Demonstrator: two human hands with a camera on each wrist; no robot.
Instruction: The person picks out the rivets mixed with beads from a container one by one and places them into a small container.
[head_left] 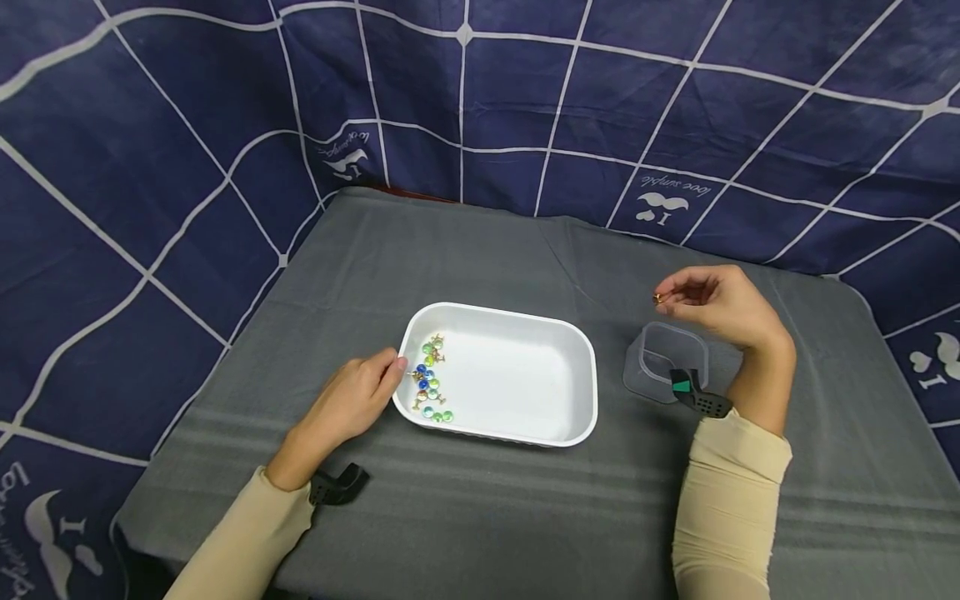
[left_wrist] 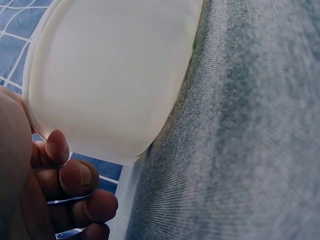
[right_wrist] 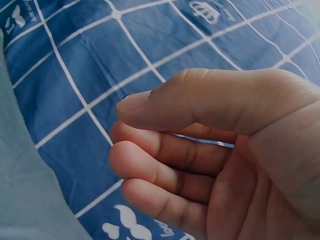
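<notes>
A white tray (head_left: 517,375) lies on the table, with glass marbles (head_left: 433,384) and small gold-coloured pieces (head_left: 438,357) gathered along its left end. My left hand (head_left: 358,390) grips the tray's left rim, thumb over the edge; the left wrist view shows its fingers (left_wrist: 79,176) curled beneath the rim at the outer wall. Over to the right, my right hand (head_left: 716,304) is raised above a clear plastic container (head_left: 645,379), pinching a small gold-coloured piece (head_left: 657,298) between thumb and fingertips. In the right wrist view the thumb hides nearly all of that piece.
Grey cloth (head_left: 480,517) covers the table. A dark blue curtain with white lines (head_left: 510,100) hangs along the back and left sides. The clear container stands right of the tray, partly behind the black strap (head_left: 701,398) on my right wrist.
</notes>
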